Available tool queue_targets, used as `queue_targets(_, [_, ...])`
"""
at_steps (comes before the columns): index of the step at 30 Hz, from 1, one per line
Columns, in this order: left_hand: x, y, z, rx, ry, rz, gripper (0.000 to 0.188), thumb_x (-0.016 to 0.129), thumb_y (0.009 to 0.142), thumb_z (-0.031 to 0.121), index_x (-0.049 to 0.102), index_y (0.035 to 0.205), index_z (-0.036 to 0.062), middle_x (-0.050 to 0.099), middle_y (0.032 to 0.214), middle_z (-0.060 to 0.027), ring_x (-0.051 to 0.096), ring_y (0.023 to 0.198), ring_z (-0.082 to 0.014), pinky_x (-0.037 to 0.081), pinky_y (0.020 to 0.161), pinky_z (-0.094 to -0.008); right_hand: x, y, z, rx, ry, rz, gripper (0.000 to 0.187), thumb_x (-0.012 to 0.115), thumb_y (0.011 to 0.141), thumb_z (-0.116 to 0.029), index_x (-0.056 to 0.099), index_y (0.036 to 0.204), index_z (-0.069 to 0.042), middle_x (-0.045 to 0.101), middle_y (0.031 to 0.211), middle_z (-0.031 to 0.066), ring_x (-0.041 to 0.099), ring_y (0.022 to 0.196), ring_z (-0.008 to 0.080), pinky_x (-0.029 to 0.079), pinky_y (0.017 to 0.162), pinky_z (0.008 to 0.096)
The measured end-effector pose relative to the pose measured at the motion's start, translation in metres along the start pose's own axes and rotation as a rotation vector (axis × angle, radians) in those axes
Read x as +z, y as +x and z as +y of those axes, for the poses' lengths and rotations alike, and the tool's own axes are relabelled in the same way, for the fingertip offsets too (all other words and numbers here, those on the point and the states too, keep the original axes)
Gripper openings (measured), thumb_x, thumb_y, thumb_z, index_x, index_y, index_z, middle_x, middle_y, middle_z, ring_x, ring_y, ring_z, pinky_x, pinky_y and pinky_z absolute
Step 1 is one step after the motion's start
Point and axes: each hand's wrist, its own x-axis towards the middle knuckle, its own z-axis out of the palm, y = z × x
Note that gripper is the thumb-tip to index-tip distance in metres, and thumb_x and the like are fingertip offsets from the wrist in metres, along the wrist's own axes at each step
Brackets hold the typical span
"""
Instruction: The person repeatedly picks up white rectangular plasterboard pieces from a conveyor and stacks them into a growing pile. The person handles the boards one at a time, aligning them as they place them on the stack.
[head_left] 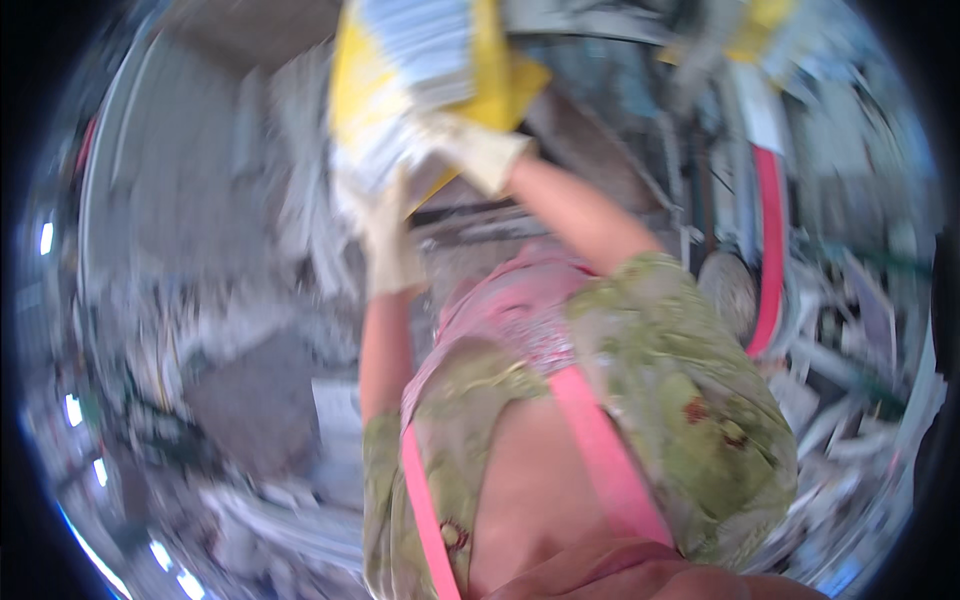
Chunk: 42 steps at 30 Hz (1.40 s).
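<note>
Both my hands wear pale cream work gloves and reach up toward the top of the view. Between them and beyond them is a large yellow and white sack-like piece point(350, 85) with a grey-striped panel on its upper face. My left hand point(390, 225) is at its near, lower corner, the fingers blurred against the white part. Farther right, my right hand point(465, 148) is closed on the near edge of the same piece. Motion smears the fingertips and the edge between the two hands, and the far end runs out of view.
Grey stacked strips or sheets point(180, 190) stand to the left. At the right is a red and white upright bar point(770, 230) beside a round wheel-like disc point(728, 292). Scrap-like pieces point(850, 350) lie beyond it. Another yellow patch point(760, 30) shows at the top right.
</note>
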Motion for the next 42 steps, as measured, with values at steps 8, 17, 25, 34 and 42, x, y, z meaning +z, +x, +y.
queue_targets(8, [0.015, 0.059, 0.080, 0.333, 1.290, -0.624, 0.136, 0.092, 0.061, 0.052, 0.019, 0.156, -0.0125, 0.037, 0.157, -0.0311, 0.042, 0.144, -0.0396, 0.039, 0.116, -0.0391, -0.013, 0.024, -0.014, 0.414, 0.674, 0.044, 0.061, 0.030, 0.108, -0.050, 0.043, 0.153, -0.011, 0.046, 0.156, 0.0116, 0.043, 0.144, 0.0233, 0.032, 0.119, 0.0345])
queue_targets(17, [0.024, 0.043, 0.089, 0.268, 1.302, -0.489, 0.083, 0.091, 0.065, 0.036, 0.053, 0.130, 0.0006, 0.067, 0.122, -0.0259, 0.066, 0.114, -0.0410, 0.054, 0.095, -0.0477, -0.061, -0.016, -0.002, 0.376, 0.811, 0.039, 0.054, 0.060, 0.102, -0.033, 0.051, 0.147, -0.003, 0.052, 0.151, 0.0153, 0.047, 0.142, 0.0236, 0.036, 0.118, 0.0324])
queue_targets(25, [0.025, 0.048, 0.080, 0.273, 1.337, -0.478, 0.087, 0.090, 0.066, 0.037, 0.050, 0.134, -0.0004, 0.064, 0.125, -0.0254, 0.065, 0.114, -0.0418, 0.054, 0.096, -0.0485, -0.230, -0.263, 0.157, 0.955, 0.092, 0.656, 0.040, 0.054, 0.099, -0.038, 0.070, 0.118, -0.007, 0.071, 0.116, 0.0194, 0.066, 0.109, 0.0360, 0.052, 0.094, 0.0414])
queue_targets(34, [0.023, 0.063, 0.073, 0.089, 1.343, -0.471, 0.102, 0.094, 0.061, 0.028, 0.044, 0.144, -0.0029, 0.060, 0.134, -0.0233, 0.060, 0.124, -0.0380, 0.050, 0.105, -0.0426, -0.302, -0.336, 0.282, 1.355, -0.641, 0.117, 0.058, 0.057, 0.098, -0.046, 0.053, 0.145, -0.013, 0.055, 0.147, 0.0077, 0.041, 0.143, 0.0284, 0.036, 0.114, 0.0487])
queue_targets(42, [0.008, 0.082, 0.048, -0.049, 1.080, -0.509, 0.111, 0.096, 0.056, 0.017, 0.040, 0.150, -0.0017, 0.061, 0.133, -0.0178, 0.062, 0.121, -0.0315, 0.052, 0.104, -0.0369, -0.273, -0.324, 0.316, 1.419, -0.629, 0.014, 0.072, 0.045, 0.102, -0.055, 0.031, 0.161, -0.016, 0.026, 0.169, 0.0075, 0.020, 0.156, 0.0264, 0.012, 0.125, 0.0555])
